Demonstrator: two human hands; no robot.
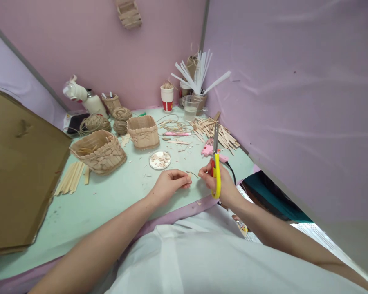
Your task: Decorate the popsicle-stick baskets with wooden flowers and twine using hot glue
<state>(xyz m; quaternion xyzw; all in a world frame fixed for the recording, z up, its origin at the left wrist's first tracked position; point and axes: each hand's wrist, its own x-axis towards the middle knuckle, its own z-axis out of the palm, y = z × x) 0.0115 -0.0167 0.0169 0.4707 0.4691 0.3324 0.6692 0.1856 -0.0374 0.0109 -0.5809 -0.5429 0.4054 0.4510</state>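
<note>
The top at six o'clock is very pale, nearly white, and soft, with little folds. A flat white strip runs down it. The left wrist has a tiny dark dot.

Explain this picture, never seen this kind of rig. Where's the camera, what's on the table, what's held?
There's no machine here: a person works with two bare hands. The single picture comes from a camera worn on their head, looking forward and down.

On the pale green table are a front basket, a rear basket, balls of twine, a round dish of small pieces, loose wooden sticks and a pink glue gun.

The right hand holds scissors, blades pointing away. The left hand pinches a small pale piece, too tiny to identify.
</note>
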